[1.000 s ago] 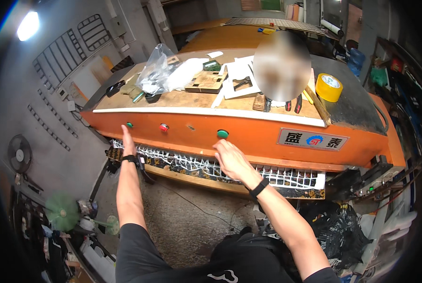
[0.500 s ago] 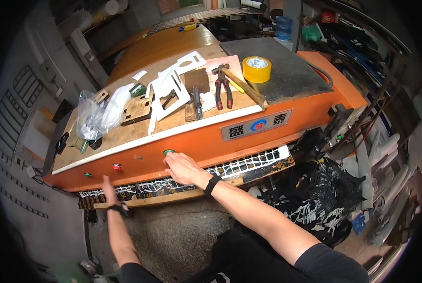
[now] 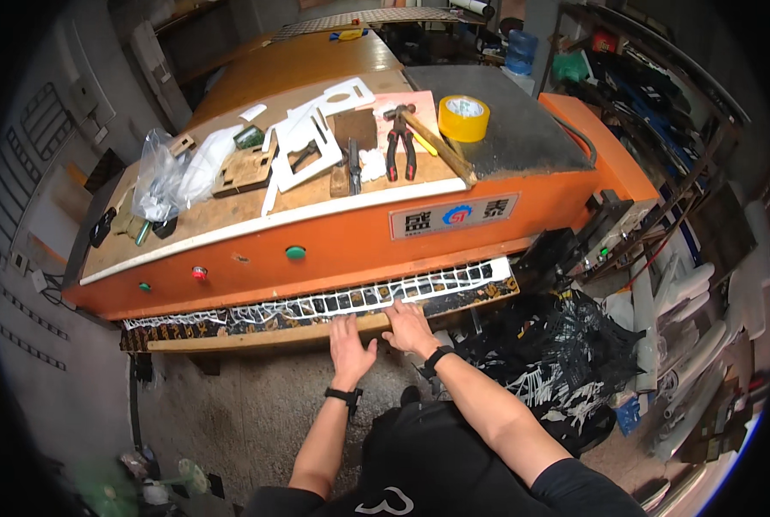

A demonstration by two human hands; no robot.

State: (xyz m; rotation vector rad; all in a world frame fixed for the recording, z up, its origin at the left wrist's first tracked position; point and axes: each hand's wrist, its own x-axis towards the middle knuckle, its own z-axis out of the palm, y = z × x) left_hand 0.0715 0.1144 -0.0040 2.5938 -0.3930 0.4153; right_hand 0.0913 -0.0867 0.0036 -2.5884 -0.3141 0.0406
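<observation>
My left hand [image 3: 350, 351] lies with fingers stretched and thumb apart on the front edge of a wooden-edged board [image 3: 247, 342]. Just right of it, my right hand [image 3: 409, 329] touches the same board with its fingertips, close to a white lattice-like cut sheet [image 3: 350, 300]. Neither hand appears to hold anything. The board sticks out from under an orange machine [image 3: 333, 241]. On the machine's front are a large green button [image 3: 294, 252], a red button [image 3: 199, 273] and a small green button [image 3: 145, 286], all apart from my hands.
On the machine top lie pliers [image 3: 400, 146], a hammer [image 3: 428, 138], a yellow tape roll [image 3: 464, 119], white cut frames [image 3: 312, 151] and a plastic bag [image 3: 157, 177]. Black scrap netting [image 3: 557, 370] heaps at the right, beside racks with rolled material [image 3: 686, 289].
My right hand has left the large green button and come down right to the board. My left hand has moved right along the board's edge and now lies beside it.
</observation>
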